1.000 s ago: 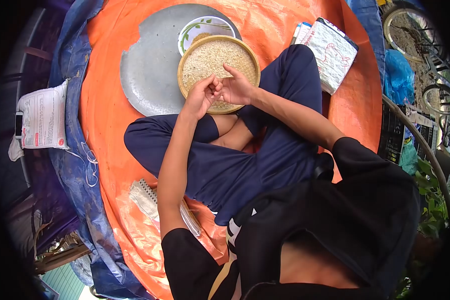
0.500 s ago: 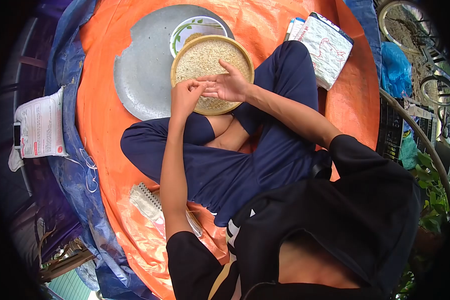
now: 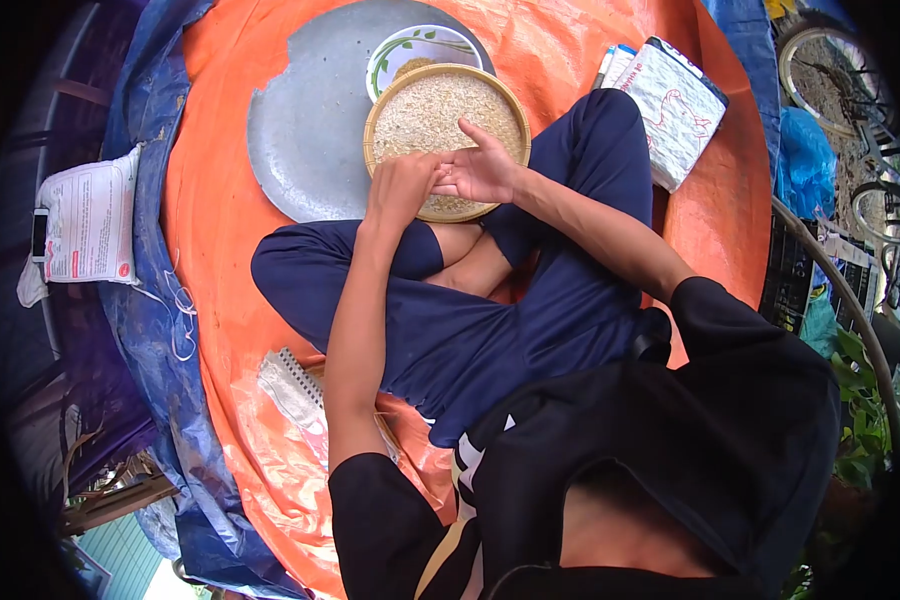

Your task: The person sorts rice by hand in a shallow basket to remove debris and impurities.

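A round shallow woven basket (image 3: 372, 118) full of pale grain (image 3: 440, 105), looking like rice, sits in front of my crossed legs. Above it, my right hand (image 3: 485, 168) is held palm up, fingers stretched toward the left and thumb raised. My left hand (image 3: 402, 190) has its back to the camera, fingers bent together at the right hand's fingertips. Whatever it pinches is hidden or too small to name. Behind the basket, partly covered by it, is a white bowl (image 3: 460, 48) with green leaf patterns and some yellowish-brown grain inside.
The basket and bowl rest on a grey metal sheet (image 3: 300, 130) over an orange tarp (image 3: 215, 190). A white printed package (image 3: 675, 110) lies by my right knee, a spiral notebook (image 3: 292, 385) by my left thigh. Farther left is a white printed bag (image 3: 90, 225).
The view has shifted, so everything sits slightly farther right. My left hand has turned more back-up and its fingers now overlap the right hand's fingertips.
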### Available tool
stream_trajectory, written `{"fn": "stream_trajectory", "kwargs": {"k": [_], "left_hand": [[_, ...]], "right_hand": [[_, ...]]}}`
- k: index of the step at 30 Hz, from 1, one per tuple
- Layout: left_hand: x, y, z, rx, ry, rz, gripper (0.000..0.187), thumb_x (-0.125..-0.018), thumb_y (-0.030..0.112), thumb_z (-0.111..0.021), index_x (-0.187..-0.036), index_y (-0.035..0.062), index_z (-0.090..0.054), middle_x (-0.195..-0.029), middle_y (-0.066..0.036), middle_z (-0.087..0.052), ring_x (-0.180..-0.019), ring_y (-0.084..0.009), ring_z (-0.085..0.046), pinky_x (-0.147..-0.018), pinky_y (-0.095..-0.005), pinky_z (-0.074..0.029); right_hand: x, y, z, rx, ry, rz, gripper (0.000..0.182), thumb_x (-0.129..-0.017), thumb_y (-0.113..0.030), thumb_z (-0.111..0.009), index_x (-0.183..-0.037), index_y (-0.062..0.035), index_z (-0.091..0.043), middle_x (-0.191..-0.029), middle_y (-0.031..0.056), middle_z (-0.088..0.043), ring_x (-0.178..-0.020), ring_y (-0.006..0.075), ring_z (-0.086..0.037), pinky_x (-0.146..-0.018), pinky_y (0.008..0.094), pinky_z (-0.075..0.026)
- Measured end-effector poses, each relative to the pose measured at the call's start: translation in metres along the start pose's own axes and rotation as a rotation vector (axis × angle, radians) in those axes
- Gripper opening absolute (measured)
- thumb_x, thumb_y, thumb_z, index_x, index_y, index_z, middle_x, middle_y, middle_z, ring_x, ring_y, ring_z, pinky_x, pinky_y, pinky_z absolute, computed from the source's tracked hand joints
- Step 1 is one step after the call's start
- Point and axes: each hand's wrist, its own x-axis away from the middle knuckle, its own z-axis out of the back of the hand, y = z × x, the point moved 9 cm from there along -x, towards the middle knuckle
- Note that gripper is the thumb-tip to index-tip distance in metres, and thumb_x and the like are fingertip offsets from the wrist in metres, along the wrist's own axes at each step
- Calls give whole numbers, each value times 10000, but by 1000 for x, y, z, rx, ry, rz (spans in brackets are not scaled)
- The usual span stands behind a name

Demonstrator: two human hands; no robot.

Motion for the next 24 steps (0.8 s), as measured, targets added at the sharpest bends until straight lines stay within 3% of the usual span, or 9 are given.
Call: {"fn": "stream_trajectory", "kwargs": {"k": [9, 12, 16, 21, 24], "left_hand": [[0, 22, -23, -329, 16, -209, 32, -801, 70, -584, -786, 43, -596, -724, -105, -658, -689, -238, -691, -561, -344, -536], [3, 28, -19, -343, 92, -263, 15, -792, 67, -587, -789, 56, -597, -730, -93, -663, -686, -226, -694, -564, -328, -539], [0, 20, -32, -322, -25, -182, 53, -808, 90, -593, -820, 44, -616, -744, -101, -675, -676, -239, -697, -560, -342, -543], [0, 21, -24, -222, -126, -98, 114, -848, 136, -593, -874, 37, -645, -786, -132, -700, -682, -248, -703, -563, -369, -549], [2, 17, -29, -215, -9, -142, 166, -846, 145, -591, -969, 75, -680, -762, -121, -700, -680, -251, -704, -583, -371, -556]], "right_hand": [[3, -7, 14, -87, 103, 11, 944, -934, -651, -370, -1362, 187, -304, -1276, 279, -514, -1164, 333, -565, -1036, 414, -435], [4, -5, -8, -268, -165, -73, 950, -929, -653, -379, -1359, 191, -307, -1274, 277, -516, -1168, 335, -561, -1028, 411, -438], [3, -3, 16, -57, 121, -12, 964, -921, -665, -380, -1364, 188, -302, -1302, 277, -492, -1183, 327, -550, -1031, 412, -436], [8, 1, 12, -47, 167, -27, 944, -915, -670, -395, -1342, 170, -340, -1261, 242, -536, -1161, 308, -561, -1051, 399, -415], [6, 1, 6, -21, 139, -25, 941, -904, -679, -419, -1329, 159, -359, -1245, 233, -550, -1158, 286, -563, -1049, 385, -421]]}}
